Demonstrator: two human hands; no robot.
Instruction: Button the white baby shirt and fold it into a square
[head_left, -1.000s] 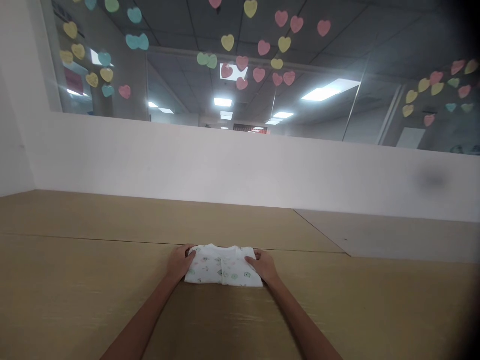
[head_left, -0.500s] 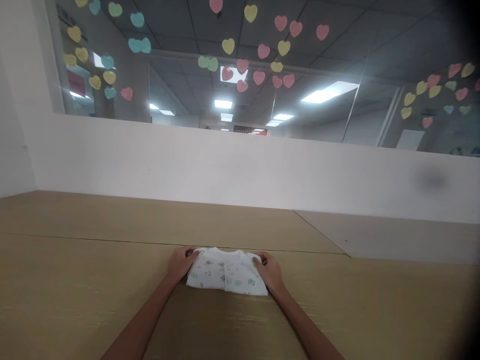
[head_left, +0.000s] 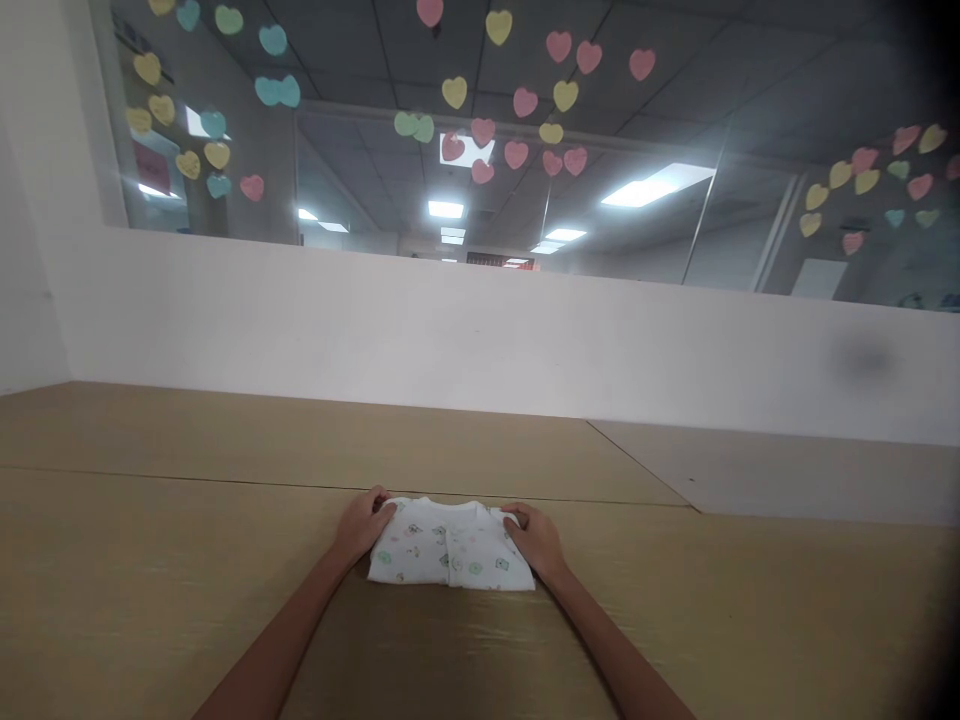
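Observation:
A small white baby shirt (head_left: 450, 545), printed with little green and grey figures, lies folded on the wooden table. Its neckline faces the far side, and a vertical front edge runs down its middle. My left hand (head_left: 364, 525) pinches the upper left corner, thumb on top and fingers behind the cloth. At the upper right corner my right hand (head_left: 536, 540) has a like pinch, with the thumb over the fabric. The fingertips under the cloth are partly hidden.
The table (head_left: 187, 560) has a seam just beyond the shirt and a grey panel (head_left: 787, 475) at the far right. Behind it rises a white wall (head_left: 450, 330) below a window with heart-shaped paper notes (head_left: 499, 28).
The shirt's lower left corner has spread slightly to the left, and its lower edge lies a little flatter. Both hands keep their hold at the corners, almost unmoved.

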